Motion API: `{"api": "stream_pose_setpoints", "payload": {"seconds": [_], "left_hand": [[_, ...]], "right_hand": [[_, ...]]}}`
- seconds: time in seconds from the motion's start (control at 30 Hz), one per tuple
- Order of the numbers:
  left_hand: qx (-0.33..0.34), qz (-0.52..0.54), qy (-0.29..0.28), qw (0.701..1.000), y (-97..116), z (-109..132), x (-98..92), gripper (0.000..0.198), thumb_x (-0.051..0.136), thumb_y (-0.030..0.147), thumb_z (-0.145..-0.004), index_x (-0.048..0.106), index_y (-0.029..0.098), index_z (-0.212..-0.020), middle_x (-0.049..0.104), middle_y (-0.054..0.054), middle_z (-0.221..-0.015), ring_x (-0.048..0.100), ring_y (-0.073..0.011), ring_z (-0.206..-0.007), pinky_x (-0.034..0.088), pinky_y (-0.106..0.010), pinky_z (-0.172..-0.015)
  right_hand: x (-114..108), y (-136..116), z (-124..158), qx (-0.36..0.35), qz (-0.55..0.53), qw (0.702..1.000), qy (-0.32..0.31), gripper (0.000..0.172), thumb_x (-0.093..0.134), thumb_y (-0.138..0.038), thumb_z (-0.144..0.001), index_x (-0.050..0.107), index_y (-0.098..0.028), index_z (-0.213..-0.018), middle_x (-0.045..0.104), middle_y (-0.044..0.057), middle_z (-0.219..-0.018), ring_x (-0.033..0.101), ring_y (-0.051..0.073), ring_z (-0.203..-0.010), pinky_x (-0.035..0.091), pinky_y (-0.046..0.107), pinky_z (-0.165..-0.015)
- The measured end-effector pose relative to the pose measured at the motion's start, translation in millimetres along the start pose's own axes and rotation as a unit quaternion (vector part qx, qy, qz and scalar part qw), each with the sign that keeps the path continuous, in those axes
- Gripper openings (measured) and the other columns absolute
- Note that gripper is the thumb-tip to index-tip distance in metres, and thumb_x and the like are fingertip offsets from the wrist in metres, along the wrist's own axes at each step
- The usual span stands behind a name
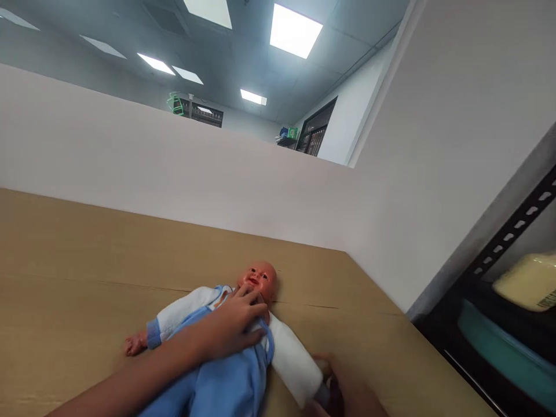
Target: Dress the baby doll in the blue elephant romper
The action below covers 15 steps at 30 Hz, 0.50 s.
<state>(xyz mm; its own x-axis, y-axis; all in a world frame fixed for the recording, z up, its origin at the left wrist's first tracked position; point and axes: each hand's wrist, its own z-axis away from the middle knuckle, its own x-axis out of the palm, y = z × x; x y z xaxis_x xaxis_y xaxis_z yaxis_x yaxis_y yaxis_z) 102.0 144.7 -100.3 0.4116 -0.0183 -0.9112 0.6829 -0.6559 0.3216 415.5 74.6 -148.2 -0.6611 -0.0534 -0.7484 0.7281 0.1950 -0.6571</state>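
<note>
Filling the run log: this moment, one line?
left hand on doll chest | right hand at sleeve end | doll face-up on table

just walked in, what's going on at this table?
A person is handling a baby doll in a blue and white outfit that lies face up on the wooden table. The left hand rests on its chest, just under the chin. The right hand grips the end of one white sleeve at the bottom edge. A metal shelf stands on the right.
</note>
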Motion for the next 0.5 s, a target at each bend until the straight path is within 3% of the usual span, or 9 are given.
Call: {"api": "stream_pose_setpoints", "payload": {"seconds": [0.13,0.23,0.33,0.43,0.5], "left_hand": [[0.044,-0.040,-0.004,0.998,-26,-7,-19.5,0.016,0.076,0.028,-0.101,0.069,0.024,-0.114,0.066,-0.008,-0.129,0.057,-0.0332,-0.126,0.053,-0.049,-0.101],[0.072,-0.067,-0.015,0.995,-25,-11,-27.3,0.018,0.079,0.028,-0.098,0.068,0.021,-0.111,0.067,-0.008,-0.124,0.059,-0.0319,-0.122,0.051,-0.047,-0.104],[0.085,-0.087,-0.021,0.992,-18,-15,-24.9,0.019,0.082,0.025,-0.096,0.068,0.019,-0.107,0.069,-0.009,-0.117,0.062,-0.0334,-0.117,0.050,-0.049,-0.105],[0.092,-0.093,-0.022,0.991,-11,-17,-19.8,0.015,0.080,0.020,-0.096,0.070,0.018,-0.106,0.071,-0.011,-0.114,0.063,-0.0350,-0.115,0.050,-0.050,-0.104],[0.106,-0.086,-0.024,0.990,-9,-17,-18.6,0.012,0.077,0.018,-0.097,0.070,0.018,-0.106,0.071,-0.010,-0.112,0.064,-0.0329,-0.112,0.051,-0.046,-0.102]], "right_hand": [[6,-6,-17,0.017,-0.145,0.988,0.056,0.069,0.079,-0.033,-0.075,0.057,-0.024,-0.139,0.069,0.006,-0.108,0.069,0.021,-0.081,0.059,0.033,-0.072],[16,-11,-19,-0.010,-0.260,0.965,0.035,0.077,0.082,-0.034,-0.074,0.052,-0.027,-0.144,0.067,0.011,-0.127,0.073,0.025,-0.100,0.061,0.031,-0.070],[25,-24,-15,-0.070,-0.281,0.957,0.017,0.053,0.080,-0.035,-0.083,0.062,-0.028,-0.132,0.070,0.011,-0.128,0.073,0.026,-0.107,0.064,0.037,-0.087],[28,-43,-20,-0.158,-0.188,0.967,0.069,0.023,0.081,-0.029,-0.086,0.072,-0.028,-0.108,0.074,0.007,-0.113,0.072,0.026,-0.110,0.058,0.041,-0.103],[31,-51,-32,-0.185,-0.155,0.965,0.105,0.019,0.081,-0.028,-0.087,0.073,-0.029,-0.104,0.074,0.006,-0.118,0.069,0.027,-0.119,0.054,0.043,-0.109]]}}
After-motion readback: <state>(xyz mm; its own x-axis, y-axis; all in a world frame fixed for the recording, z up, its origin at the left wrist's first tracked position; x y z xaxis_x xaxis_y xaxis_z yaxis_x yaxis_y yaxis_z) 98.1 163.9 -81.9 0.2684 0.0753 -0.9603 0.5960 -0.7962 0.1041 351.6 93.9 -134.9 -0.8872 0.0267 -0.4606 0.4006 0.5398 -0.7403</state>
